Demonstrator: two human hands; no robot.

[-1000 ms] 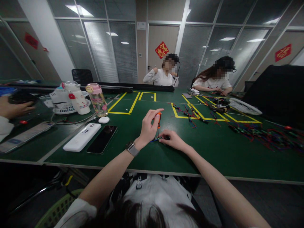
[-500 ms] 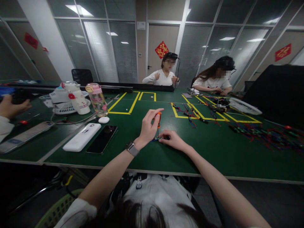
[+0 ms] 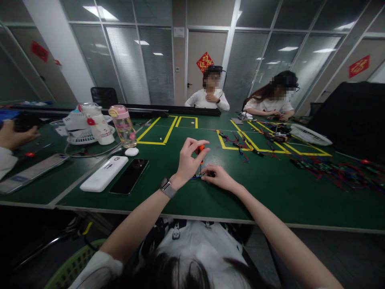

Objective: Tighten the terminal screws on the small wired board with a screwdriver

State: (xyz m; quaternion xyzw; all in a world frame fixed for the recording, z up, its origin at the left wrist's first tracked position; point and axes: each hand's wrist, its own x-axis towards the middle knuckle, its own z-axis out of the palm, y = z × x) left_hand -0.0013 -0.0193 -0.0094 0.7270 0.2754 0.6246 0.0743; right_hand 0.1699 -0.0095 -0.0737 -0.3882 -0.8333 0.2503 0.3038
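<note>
Thumb (image 3: 204,153) and fingers (image 3: 197,142) of left hand (image 3: 187,161) lie parted around upright screwdriver (image 3: 200,149)

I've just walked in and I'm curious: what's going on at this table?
A person's left hand curves around an orange-handled screwdriver, which points down at a small wired board; whether the hand grips it firmly is hard to tell. The right hand holds the board on the green table. A black phone lies to the left, a heap of wired boards to the right.

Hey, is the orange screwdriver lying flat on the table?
No, the orange screwdriver stands roughly upright, its shaft pointing down at the small circuit board that the right hand touches.
</note>
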